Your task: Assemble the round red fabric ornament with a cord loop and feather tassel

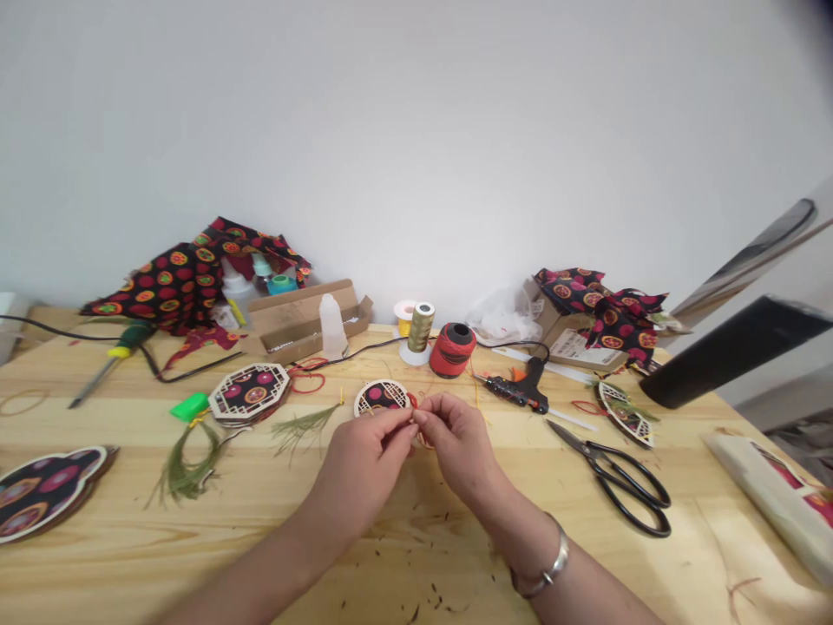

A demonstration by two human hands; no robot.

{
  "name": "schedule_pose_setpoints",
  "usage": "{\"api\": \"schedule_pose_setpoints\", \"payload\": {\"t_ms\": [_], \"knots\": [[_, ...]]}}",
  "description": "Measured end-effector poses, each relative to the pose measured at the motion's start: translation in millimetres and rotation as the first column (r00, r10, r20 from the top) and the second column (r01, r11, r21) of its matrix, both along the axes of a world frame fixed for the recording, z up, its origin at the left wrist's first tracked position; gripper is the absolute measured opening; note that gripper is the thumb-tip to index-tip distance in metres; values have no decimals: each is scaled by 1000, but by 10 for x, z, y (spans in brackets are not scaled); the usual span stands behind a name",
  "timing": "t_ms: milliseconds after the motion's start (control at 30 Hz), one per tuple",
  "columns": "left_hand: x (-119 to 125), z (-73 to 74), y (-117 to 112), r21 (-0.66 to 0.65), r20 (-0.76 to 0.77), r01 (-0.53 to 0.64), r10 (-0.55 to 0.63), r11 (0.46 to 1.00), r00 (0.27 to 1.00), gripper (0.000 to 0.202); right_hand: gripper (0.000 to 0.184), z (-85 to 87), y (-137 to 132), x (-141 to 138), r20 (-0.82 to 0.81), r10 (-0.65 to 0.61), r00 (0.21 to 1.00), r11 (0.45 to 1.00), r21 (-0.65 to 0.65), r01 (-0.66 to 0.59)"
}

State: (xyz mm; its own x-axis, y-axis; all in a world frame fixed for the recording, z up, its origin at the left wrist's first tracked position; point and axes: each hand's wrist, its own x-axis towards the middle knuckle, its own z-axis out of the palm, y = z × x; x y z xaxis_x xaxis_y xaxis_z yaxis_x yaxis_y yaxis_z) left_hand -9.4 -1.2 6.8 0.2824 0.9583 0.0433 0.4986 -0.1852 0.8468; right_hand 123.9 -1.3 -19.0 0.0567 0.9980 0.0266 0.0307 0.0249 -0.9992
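My left hand (364, 460) and my right hand (459, 438) meet in the middle of the table, thumbs and forefingers pinched together. Between their fingertips runs a red cord (412, 401), mostly hidden by the fingers. Just behind them lies a round ornament (382, 396) with a pale lattice rim and dark patterned fabric; its near part is covered by my hands. A green tassel (305, 425) with a yellow tie rests left of my left hand. An octagonal ornament (251, 393) is farther left.
Behind stand a red thread spool (454, 350), a gold thread cone (423, 330), a white bottle (332, 326) and a cardboard box (279, 323). Right are a glue gun (521, 387), black scissors (618, 477) and a black cylinder (729, 351). A screwdriver (110, 365) lies left.
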Motion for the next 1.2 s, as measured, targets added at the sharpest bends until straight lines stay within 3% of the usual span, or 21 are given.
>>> {"api": "schedule_pose_setpoints", "payload": {"t_ms": [167, 433, 533, 700, 967, 1200], "knots": [[13, 15, 20, -147, 65, -71, 81, 987, 995, 27, 13, 6, 1, 15, 7, 11, 1000, 1000, -5, -11], [0, 79, 57, -298, 110, -28, 63, 954, 992, 29, 11, 15, 24, 18, 5, 16, 1000, 1000, -22, -15], [18, 122, 40, -297, 64, -19, 39, 955, 997, 29, 11, 20, 27, 19, 2, 4, 1000, 1000, -26, -4], [47, 120, 17, -220, 67, -80, 97, 972, 993, 25, 12, 51, 26, 22, -7, -3, 1000, 1000, -30, 3], [0, 2, 40, -196, 182, -53, 90, 979, 979, 21, 13, 27, 17, 8, -41, 30, 999, 999, -14, -31], [16, 15, 12, -199, 232, -79, 126, 977, 965, 17, 13, 47, 4, 5, -83, 39, 996, 999, -27, -42]]}}
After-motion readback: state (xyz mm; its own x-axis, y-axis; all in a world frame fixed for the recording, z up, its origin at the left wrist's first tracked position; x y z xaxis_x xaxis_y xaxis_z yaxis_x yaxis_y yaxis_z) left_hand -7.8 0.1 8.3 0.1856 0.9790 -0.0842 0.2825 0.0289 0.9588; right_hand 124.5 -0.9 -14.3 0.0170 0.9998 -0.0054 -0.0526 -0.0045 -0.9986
